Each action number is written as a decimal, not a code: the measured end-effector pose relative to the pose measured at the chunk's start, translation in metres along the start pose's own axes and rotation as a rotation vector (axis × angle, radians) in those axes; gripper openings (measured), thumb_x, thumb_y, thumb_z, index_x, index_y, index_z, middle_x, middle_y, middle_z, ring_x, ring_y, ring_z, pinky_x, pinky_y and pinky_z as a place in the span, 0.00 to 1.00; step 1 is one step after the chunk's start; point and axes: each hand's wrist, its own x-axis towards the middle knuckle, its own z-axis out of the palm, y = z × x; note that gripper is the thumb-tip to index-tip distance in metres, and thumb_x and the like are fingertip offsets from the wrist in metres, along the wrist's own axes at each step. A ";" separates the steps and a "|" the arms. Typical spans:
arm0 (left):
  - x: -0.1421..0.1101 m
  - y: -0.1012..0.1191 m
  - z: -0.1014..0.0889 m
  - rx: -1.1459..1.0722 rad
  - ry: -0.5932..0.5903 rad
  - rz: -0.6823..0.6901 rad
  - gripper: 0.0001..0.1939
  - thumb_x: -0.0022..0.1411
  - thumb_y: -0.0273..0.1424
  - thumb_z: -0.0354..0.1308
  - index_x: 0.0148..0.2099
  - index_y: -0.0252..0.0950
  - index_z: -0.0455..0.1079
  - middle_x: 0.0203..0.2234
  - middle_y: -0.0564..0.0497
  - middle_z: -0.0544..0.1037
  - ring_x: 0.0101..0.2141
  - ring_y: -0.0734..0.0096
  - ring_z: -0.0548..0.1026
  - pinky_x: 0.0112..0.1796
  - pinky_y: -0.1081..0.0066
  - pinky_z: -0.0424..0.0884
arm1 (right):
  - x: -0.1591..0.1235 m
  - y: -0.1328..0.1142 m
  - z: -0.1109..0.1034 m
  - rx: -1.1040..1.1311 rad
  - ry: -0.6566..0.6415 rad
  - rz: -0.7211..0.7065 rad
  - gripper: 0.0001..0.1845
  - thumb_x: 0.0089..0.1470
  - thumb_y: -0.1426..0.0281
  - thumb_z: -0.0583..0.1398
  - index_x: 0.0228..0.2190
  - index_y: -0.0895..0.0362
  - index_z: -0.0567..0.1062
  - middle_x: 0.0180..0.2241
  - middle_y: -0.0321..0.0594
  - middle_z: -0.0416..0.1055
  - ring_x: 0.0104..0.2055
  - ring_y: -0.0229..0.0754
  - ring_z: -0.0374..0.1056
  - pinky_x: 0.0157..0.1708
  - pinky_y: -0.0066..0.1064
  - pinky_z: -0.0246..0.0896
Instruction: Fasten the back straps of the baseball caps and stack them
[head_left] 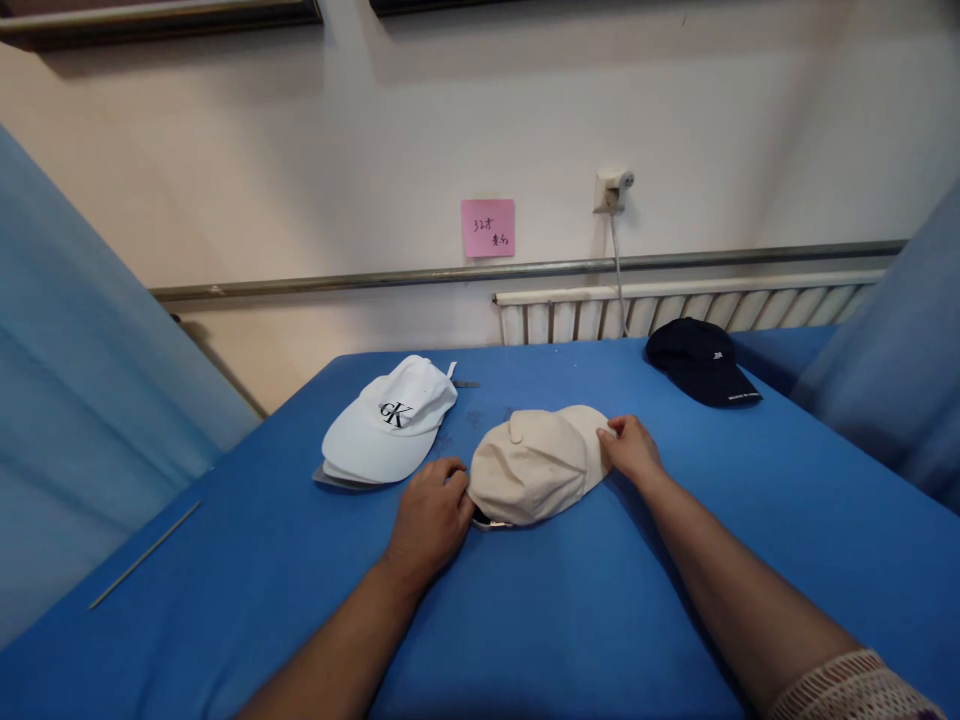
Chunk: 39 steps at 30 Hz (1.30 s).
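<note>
A beige baseball cap (529, 465) lies on the blue sheet in front of me, its brim pointing right and its strap end to the left. With bent fingers, my left hand (435, 510) grips the back edge of that cap; the fingertips are partly hidden. My right hand (631, 448) pinches the brim's edge between thumb and fingers. Left of the beige cap sits a white baseball cap (409, 415) with black lettering, and a grey brim edge shows beneath it. Farther back on the right rests a dark navy cap (697, 360) with small white marks.
The blue-covered surface (285, 600) reaches the wall, with a thin stick (146, 555) at its left. Blue curtains (82, 400) hang on both sides. Behind are a metal rail (375, 280), a white radiator (697, 305), a plugged-in socket (610, 190) and a pink note (488, 228).
</note>
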 end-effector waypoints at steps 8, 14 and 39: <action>0.004 0.000 0.001 -0.427 0.140 -0.355 0.13 0.62 0.39 0.50 0.40 0.36 0.68 0.32 0.50 0.74 0.33 0.67 0.71 0.38 0.67 0.68 | -0.003 0.000 0.000 0.019 0.014 -0.002 0.16 0.52 0.61 0.58 0.39 0.58 0.71 0.39 0.48 0.73 0.42 0.47 0.70 0.41 0.34 0.62; 0.011 0.002 0.015 -0.461 0.128 -0.318 0.09 0.57 0.37 0.56 0.31 0.36 0.69 0.35 0.49 0.72 0.36 0.66 0.71 0.41 0.66 0.68 | -0.005 -0.002 -0.002 0.025 0.011 0.013 0.17 0.52 0.60 0.58 0.39 0.59 0.71 0.39 0.48 0.73 0.41 0.47 0.70 0.41 0.34 0.61; 0.004 -0.006 0.012 -1.592 -0.126 -0.973 0.26 0.52 0.26 0.64 0.53 0.34 0.61 0.16 0.63 0.62 0.13 0.86 0.56 0.15 0.82 0.49 | -0.006 0.000 -0.001 0.043 0.018 0.005 0.17 0.51 0.59 0.58 0.38 0.58 0.72 0.37 0.46 0.74 0.38 0.46 0.70 0.37 0.33 0.61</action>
